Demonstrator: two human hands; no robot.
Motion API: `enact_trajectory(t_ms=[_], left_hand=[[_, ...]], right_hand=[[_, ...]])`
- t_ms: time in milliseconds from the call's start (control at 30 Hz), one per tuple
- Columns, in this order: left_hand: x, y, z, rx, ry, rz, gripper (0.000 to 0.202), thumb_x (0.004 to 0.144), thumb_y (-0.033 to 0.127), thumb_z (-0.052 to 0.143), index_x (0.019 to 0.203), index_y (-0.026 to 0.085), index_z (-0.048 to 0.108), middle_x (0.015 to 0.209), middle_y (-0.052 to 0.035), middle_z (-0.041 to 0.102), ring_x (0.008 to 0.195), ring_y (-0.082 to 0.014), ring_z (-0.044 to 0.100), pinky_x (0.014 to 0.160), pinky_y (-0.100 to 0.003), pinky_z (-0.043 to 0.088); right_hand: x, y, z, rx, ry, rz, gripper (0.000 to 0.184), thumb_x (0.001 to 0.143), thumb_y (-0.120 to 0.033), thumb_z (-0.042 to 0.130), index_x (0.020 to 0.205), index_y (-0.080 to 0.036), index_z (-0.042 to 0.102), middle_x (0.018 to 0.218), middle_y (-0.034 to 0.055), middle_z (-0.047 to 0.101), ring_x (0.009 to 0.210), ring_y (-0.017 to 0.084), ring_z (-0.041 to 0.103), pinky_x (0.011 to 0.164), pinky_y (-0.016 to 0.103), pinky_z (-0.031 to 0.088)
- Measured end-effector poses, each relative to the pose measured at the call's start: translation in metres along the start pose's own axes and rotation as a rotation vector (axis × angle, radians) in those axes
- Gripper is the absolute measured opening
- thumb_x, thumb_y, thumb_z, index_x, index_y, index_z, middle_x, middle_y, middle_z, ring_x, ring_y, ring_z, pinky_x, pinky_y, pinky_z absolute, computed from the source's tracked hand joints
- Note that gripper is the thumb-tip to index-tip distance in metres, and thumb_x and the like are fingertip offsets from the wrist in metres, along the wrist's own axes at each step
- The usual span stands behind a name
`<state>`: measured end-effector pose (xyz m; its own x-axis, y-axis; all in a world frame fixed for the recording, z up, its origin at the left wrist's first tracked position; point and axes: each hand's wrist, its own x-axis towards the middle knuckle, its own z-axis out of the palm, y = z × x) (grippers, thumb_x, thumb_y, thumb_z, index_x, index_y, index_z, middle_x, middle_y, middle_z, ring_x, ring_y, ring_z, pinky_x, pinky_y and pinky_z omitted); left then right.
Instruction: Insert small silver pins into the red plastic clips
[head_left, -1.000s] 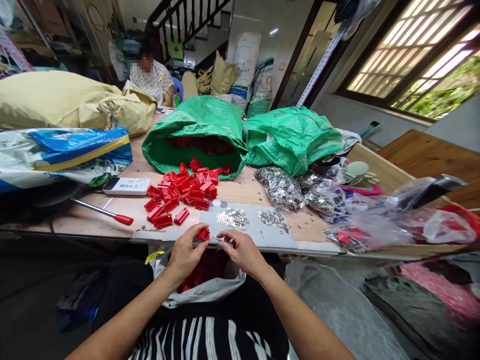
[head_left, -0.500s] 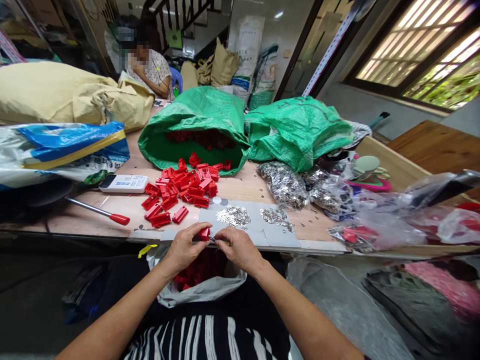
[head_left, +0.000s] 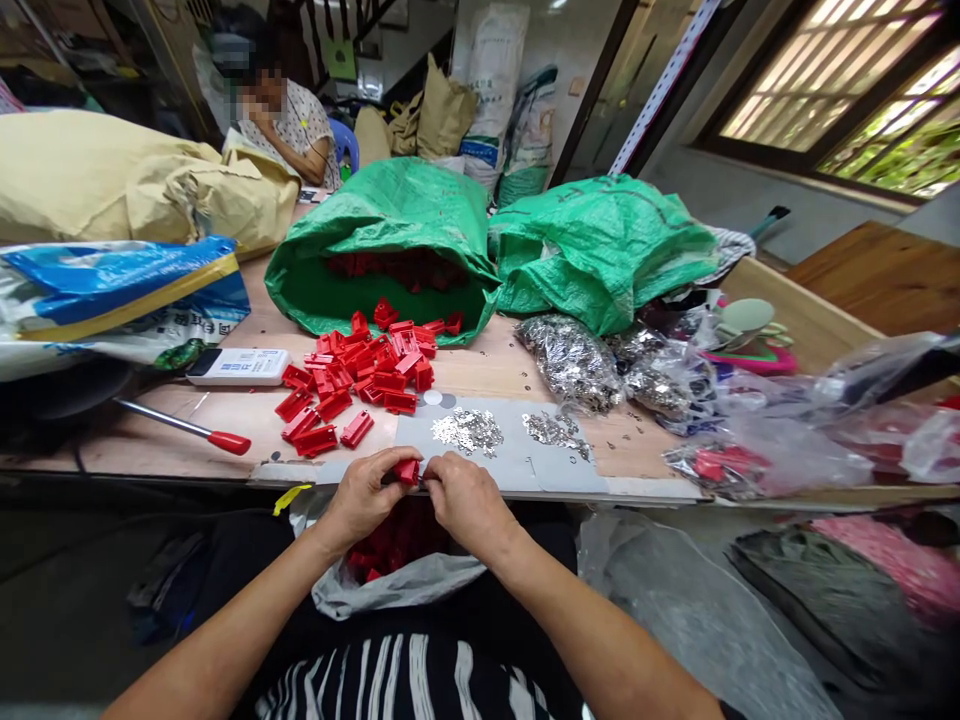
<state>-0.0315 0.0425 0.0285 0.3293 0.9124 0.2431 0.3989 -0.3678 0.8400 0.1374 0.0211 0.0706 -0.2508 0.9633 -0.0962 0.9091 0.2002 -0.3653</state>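
Between the thumb and fingers of my left hand [head_left: 369,494] is a small red plastic part [head_left: 407,471], held just over the table's front edge. My right hand [head_left: 466,498] is pinched close against the part's right side. A thin metal-shafted tool [head_left: 423,480] sits in those fingers, mostly hidden by them, its tip at the red part. Below both hands, an open whitish bag [head_left: 337,592] on my lap holds many red parts. More loose red parts [head_left: 358,375] lie heaped on the table beyond my left hand. Small flat metal pieces [head_left: 469,432] form two piles on a grey sheet [head_left: 420,436].
A green sack [head_left: 390,215] with red parts inside opens toward me, beside another green sack [head_left: 600,235]. Plastic bags of metal pieces [head_left: 574,365] lie to the right. At left are a white box-shaped device [head_left: 244,367] and a red-tipped lever [head_left: 229,441]. A person [head_left: 300,135] sits across the table.
My right hand has come closer to the red part and turned, covering more of the tool. The red part tilts slightly. The whole view has shifted a little.
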Motion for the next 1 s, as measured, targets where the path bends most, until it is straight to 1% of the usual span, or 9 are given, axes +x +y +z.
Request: enact_trajectory(t_ms=[167, 333, 433, 500, 600, 700, 767, 867, 1000], left_hand=[[-0.001, 0.004, 0.003, -0.002, 0.042, -0.03, 0.035, 0.071, 0.01, 0.058, 0.103, 0.022, 0.066, 0.102, -0.0042, 0.072, 0.095, -0.0201, 0.066, 0.089, -0.034, 0.049], [-0.007, 0.013, 0.003, -0.079, 0.08, -0.095, 0.028, 0.072, 0.015, 0.062, 0.099, 0.022, 0.063, 0.094, -0.0015, 0.069, 0.086, -0.0178, 0.065, 0.082, -0.03, 0.049], [-0.012, 0.017, 0.001, -0.157, 0.127, -0.12, 0.027, 0.071, 0.016, 0.067, 0.096, 0.022, 0.062, 0.092, -0.0009, 0.067, 0.087, -0.0175, 0.062, 0.082, -0.029, 0.046], [-0.015, 0.023, 0.0, -0.301, 0.161, -0.17, 0.031, 0.07, 0.017, 0.069, 0.1, 0.022, 0.061, 0.095, -0.0009, 0.066, 0.088, -0.0165, 0.061, 0.083, -0.028, 0.045], [-0.018, 0.035, -0.002, -0.72, 0.148, -0.331, 0.028, 0.075, 0.02, 0.068, 0.102, 0.021, 0.059, 0.092, -0.0006, 0.067, 0.083, -0.0136, 0.062, 0.08, -0.025, 0.046], [-0.021, 0.047, -0.004, -1.174, 0.082, -0.479, 0.008, 0.08, 0.019, 0.065, 0.086, 0.018, 0.059, 0.084, -0.0015, 0.069, 0.082, -0.0128, 0.065, 0.083, -0.025, 0.048], [-0.023, 0.053, -0.004, -1.372, 0.073, -0.547, 0.005, 0.081, 0.015, 0.062, 0.077, 0.015, 0.059, 0.081, -0.0025, 0.069, 0.081, -0.0129, 0.066, 0.084, -0.026, 0.05], [-0.026, 0.058, -0.004, -1.528, 0.115, -0.642, 0.01, 0.084, 0.01, 0.056, 0.076, 0.012, 0.062, 0.08, -0.0055, 0.071, 0.077, -0.0138, 0.069, 0.083, -0.027, 0.053], [-0.029, 0.062, -0.003, -1.61, 0.151, -0.718, 0.019, 0.088, 0.007, 0.048, 0.082, 0.007, 0.066, 0.083, -0.0103, 0.073, 0.078, -0.0172, 0.071, 0.083, -0.031, 0.056]], right_hand=[[0.001, 0.006, 0.005, 0.063, 0.021, -0.05, 0.012, 0.088, -0.02, 0.049, 0.091, -0.021, 0.061, 0.089, 0.0049, 0.062, 0.081, 0.018, 0.059, 0.069, 0.028, 0.039], [-0.005, 0.024, 0.003, 0.315, 0.064, -0.161, 0.015, 0.09, -0.02, 0.047, 0.099, -0.021, 0.058, 0.093, 0.0036, 0.059, 0.087, 0.016, 0.055, 0.076, 0.026, 0.039], [-0.012, 0.029, 0.0, 0.456, 0.093, -0.215, 0.016, 0.092, -0.02, 0.042, 0.102, -0.021, 0.055, 0.093, 0.0029, 0.058, 0.084, 0.015, 0.053, 0.076, 0.027, 0.039], [-0.017, 0.029, -0.002, 0.552, 0.05, -0.232, 0.016, 0.093, -0.021, 0.039, 0.103, -0.021, 0.052, 0.085, 0.0006, 0.059, 0.077, 0.014, 0.053, 0.073, 0.026, 0.039], [-0.023, 0.026, -0.005, 0.69, -0.052, -0.262, 0.023, 0.095, -0.023, 0.037, 0.116, -0.022, 0.046, 0.07, -0.004, 0.055, 0.066, 0.012, 0.05, 0.068, 0.025, 0.039], [-0.026, 0.019, -0.008, 0.755, -0.115, -0.295, 0.036, 0.096, -0.028, 0.038, 0.131, -0.023, 0.039, 0.064, -0.0061, 0.051, 0.059, 0.01, 0.047, 0.065, 0.024, 0.039], [-0.026, 0.015, -0.01, 0.761, -0.133, -0.317, 0.039, 0.096, -0.031, 0.038, 0.134, -0.023, 0.038, 0.062, -0.006, 0.05, 0.057, 0.01, 0.047, 0.063, 0.023, 0.039], [-0.026, 0.011, -0.013, 0.759, -0.127, -0.34, 0.038, 0.096, -0.034, 0.039, 0.131, -0.022, 0.044, 0.062, -0.0053, 0.049, 0.057, 0.01, 0.047, 0.061, 0.023, 0.039], [-0.026, 0.008, -0.016, 0.7, -0.092, -0.339, 0.034, 0.095, -0.033, 0.04, 0.127, -0.023, 0.048, 0.063, -0.0043, 0.051, 0.058, 0.011, 0.048, 0.06, 0.022, 0.039]])
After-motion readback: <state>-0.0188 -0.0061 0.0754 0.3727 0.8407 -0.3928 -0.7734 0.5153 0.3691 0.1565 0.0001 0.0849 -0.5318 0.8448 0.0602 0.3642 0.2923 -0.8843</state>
